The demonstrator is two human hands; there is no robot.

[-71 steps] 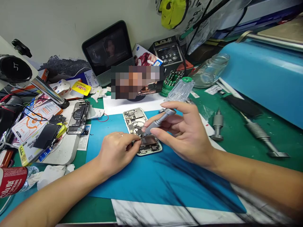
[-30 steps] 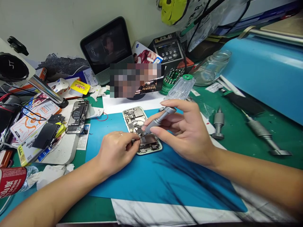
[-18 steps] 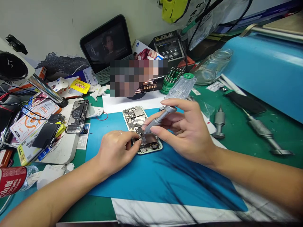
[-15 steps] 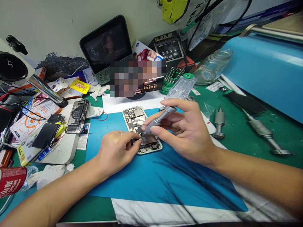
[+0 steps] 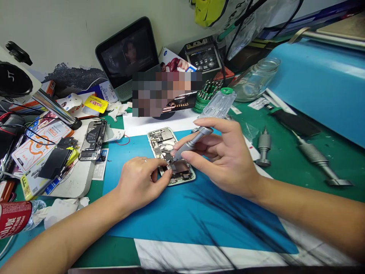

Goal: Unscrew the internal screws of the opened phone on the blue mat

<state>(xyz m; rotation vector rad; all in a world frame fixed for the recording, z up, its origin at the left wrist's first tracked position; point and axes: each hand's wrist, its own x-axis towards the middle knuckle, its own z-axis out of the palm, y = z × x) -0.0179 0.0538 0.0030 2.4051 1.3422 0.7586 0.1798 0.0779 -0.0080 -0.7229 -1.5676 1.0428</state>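
Note:
An opened phone [image 5: 167, 146] with its insides bare lies on a blue mat [image 5: 182, 213]. My right hand [image 5: 225, 160] grips a grey precision screwdriver [image 5: 190, 142], index finger on its cap, tip down on the phone's lower half. My left hand [image 5: 139, 182] rests on the mat at the phone's near left edge, thumb and fingers pinched against its frame.
A second opened phone [image 5: 93, 139] lies on a white pad at left. A green bit holder [image 5: 207, 97], a glass jar [image 5: 255, 82], a small screen [image 5: 128, 53] and a station [image 5: 203, 57] stand behind. Metal tools [image 5: 264, 146] lie at right, a red can [image 5: 14, 219] at left.
Both hands stay at the phone. The screwdriver keeps its place, with only small shifts of the fingers and a slight drift of the camera.

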